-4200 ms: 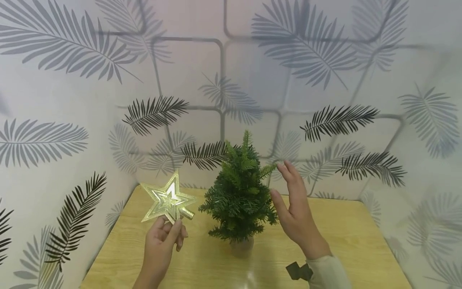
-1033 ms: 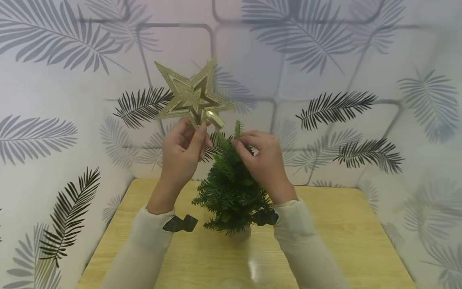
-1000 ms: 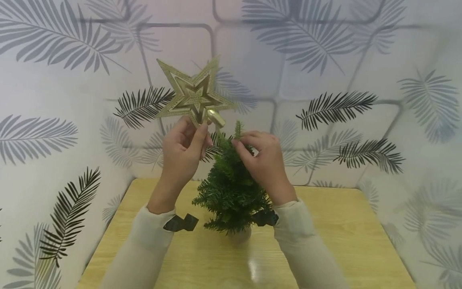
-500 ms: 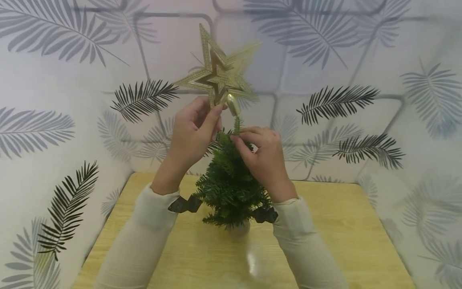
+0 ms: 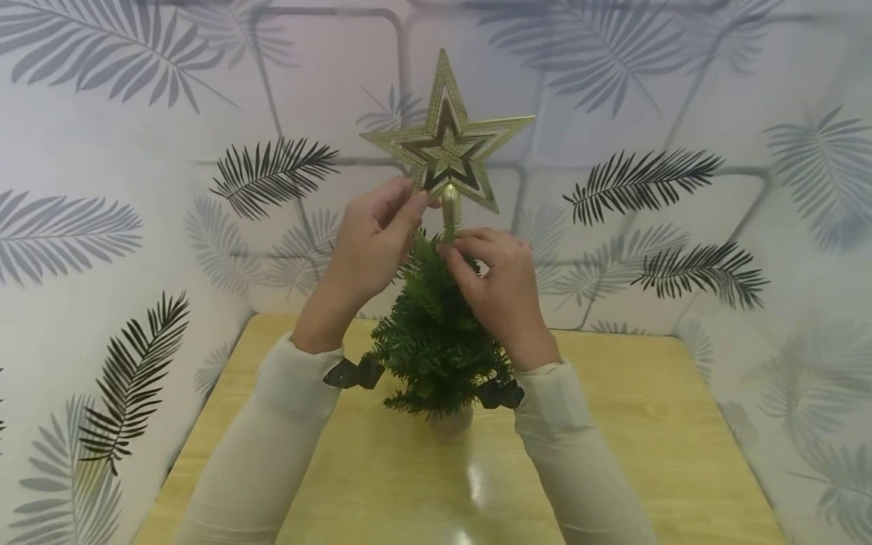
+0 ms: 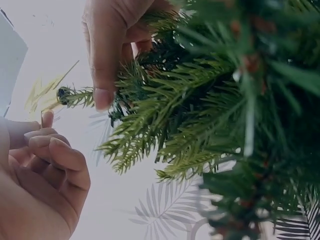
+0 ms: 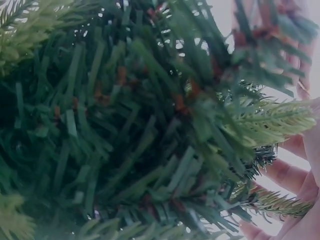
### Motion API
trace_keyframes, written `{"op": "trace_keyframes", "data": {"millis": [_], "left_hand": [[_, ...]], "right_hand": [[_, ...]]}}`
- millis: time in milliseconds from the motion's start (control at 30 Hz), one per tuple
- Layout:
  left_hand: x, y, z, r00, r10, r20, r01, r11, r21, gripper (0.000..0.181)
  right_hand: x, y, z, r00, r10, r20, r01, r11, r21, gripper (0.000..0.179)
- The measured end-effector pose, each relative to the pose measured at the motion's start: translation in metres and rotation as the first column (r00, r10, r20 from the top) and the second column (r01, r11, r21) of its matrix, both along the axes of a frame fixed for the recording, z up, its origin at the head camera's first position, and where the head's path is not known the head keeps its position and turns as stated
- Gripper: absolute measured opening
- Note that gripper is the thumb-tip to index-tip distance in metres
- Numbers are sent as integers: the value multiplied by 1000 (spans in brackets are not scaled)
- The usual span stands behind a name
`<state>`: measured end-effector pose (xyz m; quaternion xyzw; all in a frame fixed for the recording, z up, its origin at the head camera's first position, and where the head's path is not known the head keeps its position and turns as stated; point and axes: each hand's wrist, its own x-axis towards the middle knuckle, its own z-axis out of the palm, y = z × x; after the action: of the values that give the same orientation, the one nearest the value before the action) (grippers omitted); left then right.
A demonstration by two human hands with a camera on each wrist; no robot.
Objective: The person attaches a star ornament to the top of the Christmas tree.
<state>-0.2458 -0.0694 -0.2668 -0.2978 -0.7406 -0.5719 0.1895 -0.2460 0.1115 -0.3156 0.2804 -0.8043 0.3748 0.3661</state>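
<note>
A gold star tree topper (image 5: 446, 151) stands upright above a small artificial Christmas tree (image 5: 439, 348). My left hand (image 5: 375, 238) pinches the star's lower left point between thumb and fingers. The topper's tubular socket (image 5: 451, 204) sits over the tip of the tree's top sprig; in the left wrist view the sprig's tip (image 6: 75, 96) is right at the socket's dark mouth. My right hand (image 5: 500, 284) pinches that sprig just below the socket. Green branches (image 7: 125, 125) fill most of the right wrist view and partly hide the fingers there.
The tree stands on a light wooden table (image 5: 599, 454), its pale base (image 5: 453, 421) partly under the branches. Behind and beside the table are walls (image 5: 633, 288) with a leaf pattern. Dark wrist-worn pieces (image 5: 500, 393) sit at both cuffs, close to the lower branches.
My left hand has raised the star from low on the left to above the tree and turned it upright over the top sprig. My right hand, earlier open beside the tree, now pinches the sprig.
</note>
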Motion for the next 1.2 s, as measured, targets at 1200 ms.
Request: {"op": "trace_keyframes", "data": {"millis": [1200], "left_hand": [[13, 1, -16, 999, -26, 40, 28, 999, -47, 25]], "right_hand": [[29, 21, -7, 986, 139, 96, -126, 983, -131, 19]]}}
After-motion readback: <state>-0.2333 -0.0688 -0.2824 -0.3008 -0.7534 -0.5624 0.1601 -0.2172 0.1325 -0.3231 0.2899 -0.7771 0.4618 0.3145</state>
